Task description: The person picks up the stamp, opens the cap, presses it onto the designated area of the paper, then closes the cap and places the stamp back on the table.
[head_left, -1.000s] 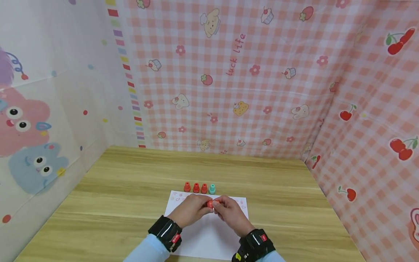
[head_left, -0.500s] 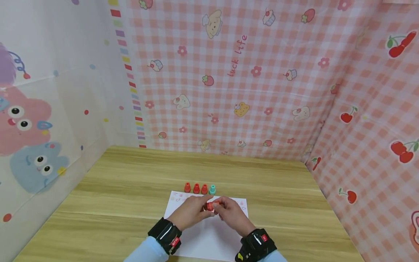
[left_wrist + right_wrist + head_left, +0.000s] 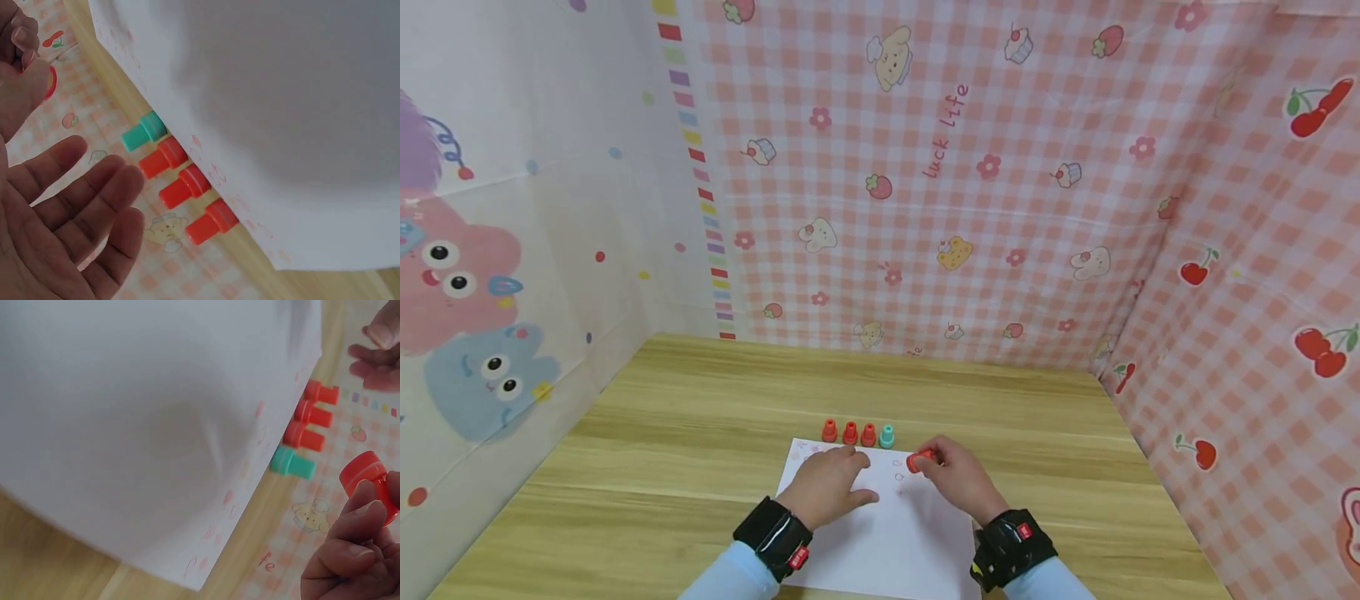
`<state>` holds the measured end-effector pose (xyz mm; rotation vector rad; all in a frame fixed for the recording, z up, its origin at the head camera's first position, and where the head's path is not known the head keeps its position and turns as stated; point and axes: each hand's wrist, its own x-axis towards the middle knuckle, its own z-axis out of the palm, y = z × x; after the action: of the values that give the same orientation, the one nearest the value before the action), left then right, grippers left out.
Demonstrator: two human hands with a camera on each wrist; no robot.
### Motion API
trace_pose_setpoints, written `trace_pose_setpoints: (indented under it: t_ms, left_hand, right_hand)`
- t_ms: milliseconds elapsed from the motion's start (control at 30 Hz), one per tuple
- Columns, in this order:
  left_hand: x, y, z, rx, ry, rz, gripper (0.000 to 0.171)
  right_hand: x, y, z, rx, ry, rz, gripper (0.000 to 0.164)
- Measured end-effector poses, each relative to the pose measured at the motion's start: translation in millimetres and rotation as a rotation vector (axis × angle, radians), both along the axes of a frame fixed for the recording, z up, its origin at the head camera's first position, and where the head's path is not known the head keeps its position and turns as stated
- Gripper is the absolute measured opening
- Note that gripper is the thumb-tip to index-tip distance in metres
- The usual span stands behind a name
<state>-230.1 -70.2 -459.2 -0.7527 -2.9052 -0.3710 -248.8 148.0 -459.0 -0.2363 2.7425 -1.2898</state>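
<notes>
My right hand (image 3: pixel 962 479) pinches a small red stamp (image 3: pixel 919 461) between thumb and fingers, over the far right part of a white sheet of paper (image 3: pixel 887 542). In the right wrist view the stamp (image 3: pixel 362 472) is tilted, its wide end up. My left hand (image 3: pixel 823 487) hovers over the left part of the sheet with fingers spread and nothing in them; the left wrist view shows its palm and loosely bent fingers (image 3: pixel 94 206). Small reddish prints (image 3: pixel 228 499) run along the sheet's far edge.
Just beyond the sheet, several stamps stand in a row: red ones (image 3: pixel 850 432) and a teal one (image 3: pixel 887 436) at the right end. The wooden table (image 3: pixel 700 400) meets a pink checked cloth backdrop (image 3: pixel 970 208), with cloth on both sides.
Both hands were together at the red stamp a second ago. My left hand has come off it and shifted left; my right hand has carried it to the right.
</notes>
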Motion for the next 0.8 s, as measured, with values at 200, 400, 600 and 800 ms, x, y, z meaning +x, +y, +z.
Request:
trace_pose_setpoints:
  t_ms: [200, 400, 600, 800]
  left_hand:
    - [-0.3, -2.9, -1.2, -0.104, 0.002, 0.062, 0.042]
    - [1.7, -5.7, -2.2, -0.146, -0.047, 0.107, 0.045]
    - [2.8, -9.2, -3.5, -0.151, -0.037, 0.11, 0.046]
    - [3.7, -12.4, -6.7, -0.148, 0.01, 0.102, 0.045]
  right_hand:
    - [-5.0, 15.6, -2.3, 0.112, 0.042, -0.035, 0.016]
    - [-10.3, 36.3, -9.2, 0.24, 0.118, -0.043, 0.013]
    - [-16.6, 60.1, -13.5, 0.357, 0.175, -0.074, 0.013]
    - [-24.3, 82.4, -15.0, 0.443, 0.191, -0.101, 0.014]
